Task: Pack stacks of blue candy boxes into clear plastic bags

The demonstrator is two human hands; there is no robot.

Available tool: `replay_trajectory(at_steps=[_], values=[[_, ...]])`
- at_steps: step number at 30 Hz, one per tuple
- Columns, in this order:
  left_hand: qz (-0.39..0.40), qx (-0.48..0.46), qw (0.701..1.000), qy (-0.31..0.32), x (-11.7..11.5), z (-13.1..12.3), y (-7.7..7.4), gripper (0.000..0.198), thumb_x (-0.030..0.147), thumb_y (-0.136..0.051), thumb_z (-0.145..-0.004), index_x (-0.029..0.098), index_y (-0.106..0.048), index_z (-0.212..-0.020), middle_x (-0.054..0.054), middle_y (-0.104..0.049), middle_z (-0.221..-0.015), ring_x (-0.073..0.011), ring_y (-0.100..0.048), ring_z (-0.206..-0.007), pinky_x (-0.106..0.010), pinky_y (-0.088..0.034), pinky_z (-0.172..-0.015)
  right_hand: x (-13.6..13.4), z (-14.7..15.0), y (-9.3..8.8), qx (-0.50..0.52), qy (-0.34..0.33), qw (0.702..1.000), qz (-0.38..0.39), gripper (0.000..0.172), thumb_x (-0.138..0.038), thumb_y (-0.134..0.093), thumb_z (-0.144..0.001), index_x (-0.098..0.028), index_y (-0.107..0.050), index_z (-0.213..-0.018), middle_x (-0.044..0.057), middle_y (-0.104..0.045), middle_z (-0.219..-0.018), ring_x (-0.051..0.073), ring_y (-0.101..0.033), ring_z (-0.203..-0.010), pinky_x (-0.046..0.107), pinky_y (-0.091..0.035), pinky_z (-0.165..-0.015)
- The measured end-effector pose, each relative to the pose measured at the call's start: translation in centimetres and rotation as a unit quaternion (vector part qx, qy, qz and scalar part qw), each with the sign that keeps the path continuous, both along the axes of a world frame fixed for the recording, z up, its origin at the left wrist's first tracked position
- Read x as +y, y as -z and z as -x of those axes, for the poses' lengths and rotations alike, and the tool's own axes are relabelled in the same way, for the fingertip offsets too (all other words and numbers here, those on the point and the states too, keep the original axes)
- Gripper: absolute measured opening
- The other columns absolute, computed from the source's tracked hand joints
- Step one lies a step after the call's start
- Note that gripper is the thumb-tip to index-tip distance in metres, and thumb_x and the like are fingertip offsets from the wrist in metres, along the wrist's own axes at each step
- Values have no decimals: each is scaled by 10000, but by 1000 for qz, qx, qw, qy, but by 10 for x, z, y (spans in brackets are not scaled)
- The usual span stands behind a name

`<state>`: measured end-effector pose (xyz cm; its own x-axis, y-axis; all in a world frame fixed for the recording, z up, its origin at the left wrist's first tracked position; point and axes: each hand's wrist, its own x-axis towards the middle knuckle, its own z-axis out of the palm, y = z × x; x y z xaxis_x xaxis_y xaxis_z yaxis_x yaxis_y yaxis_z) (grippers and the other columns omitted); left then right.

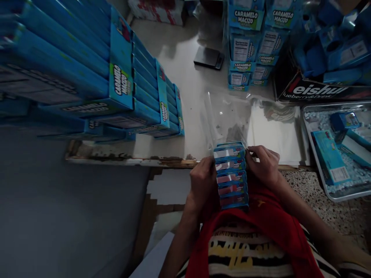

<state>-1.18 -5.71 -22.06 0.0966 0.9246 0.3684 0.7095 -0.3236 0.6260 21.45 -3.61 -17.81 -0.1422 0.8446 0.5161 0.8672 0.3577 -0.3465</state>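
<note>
A pack of several blue caramel boxes (232, 177), stacked in a row, sits against my red apron at the table's front edge. Its far end meets a clear plastic bag (226, 116) that spreads forward over the table. My left hand (201, 177) is closed at the left side of the pack, by the bag's edge, with its fingertips partly hidden. On the other side, my right hand (265, 162) pinches the bag's film near the pack's far right corner. A pile of flat clear bags (272, 135) lies just beyond that hand.
Tall stacks of blue caramel boxes (120, 77) stand on the left, with more box stacks (243, 46) at the back. A small scale (208, 58) lies between. To the right are a black carton (321, 88) of blue packs and a metal tray (333, 197) holding boxes.
</note>
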Motion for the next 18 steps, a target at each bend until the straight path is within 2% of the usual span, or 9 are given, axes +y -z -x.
replay_trajectory(at_steps=[4, 7, 9, 12, 15, 16, 18], values=[[-10, 19, 1000, -3, 0, 2, 2, 192, 201, -521, -982, 207, -607, -810, -39, -653, -743, -181, -619, -683, -283, -422, -649, -12, -2, 0, 24, -66, 997, -32, 184, -179, -585, -1024, -243, -737, -941, 17, -785, -812, 145, -691, -682, 288, -505, -663], [-32, 40, 999, 4, -1, 3, 4, 204, 233, -535, -1012, 200, -630, -834, -48, -672, -768, -192, -631, -694, -293, -430, -647, -25, -10, 5, 0, -98, 994, -46, 142, -193, -615, -1015, -255, -735, -972, 13, -788, -819, 142, -679, -665, 305, -483, -630], [-42, 50, 998, 6, -2, 4, 6, 168, 229, -552, -1020, 191, -677, -914, -65, -721, -845, -199, -674, -764, -291, -470, -694, -30, -16, 10, -3, -100, 994, -53, 105, -185, -635, -1000, -258, -708, -982, 6, -785, -826, 144, -680, -675, 310, -476, -648], [-82, 67, 994, 5, -4, 7, 8, 162, 155, -549, -1010, 203, -703, -990, -60, -774, -948, -191, -709, -856, -315, -520, -939, -29, -16, 16, 33, -54, 997, -49, 86, -157, -618, -986, -241, -622, -966, 6, -761, -817, 143, -669, -677, 293, -472, -672], [-117, 99, 988, 2, -5, 9, 8, 181, 126, -534, -998, 213, -684, -950, -39, -781, -951, -190, -703, -856, -454, -380, -1219, -21, -5, 19, 75, 24, 996, 29, 48, -207, -566, -1000, -239, -554, -966, -17, -703, -748, 140, -624, -610, 279, -426, -628], [-113, 107, 988, -4, -5, 9, 8, 171, 131, -535, -992, 215, -677, -945, -36, -778, -954, -195, -702, -870, -493, -327, -1255, -18, -1, 19, 88, 47, 993, 70, 20, -241, -548, -1011, -238, -549, -991, -23, -693, -743, 141, -611, -596, 279, -409, -622], [-88, 114, 990, -14, -4, 9, 8, 144, 151, -538, -976, 221, -661, -953, -33, -765, -955, -206, -696, -900, -514, -306, -1256, -13, 6, 18, 105, 83, 980, 148, 85, -306, -516, -1028, -230, -550, -1048, -19, -703, -774, 147, -604, -601, 281, -380, -629]])
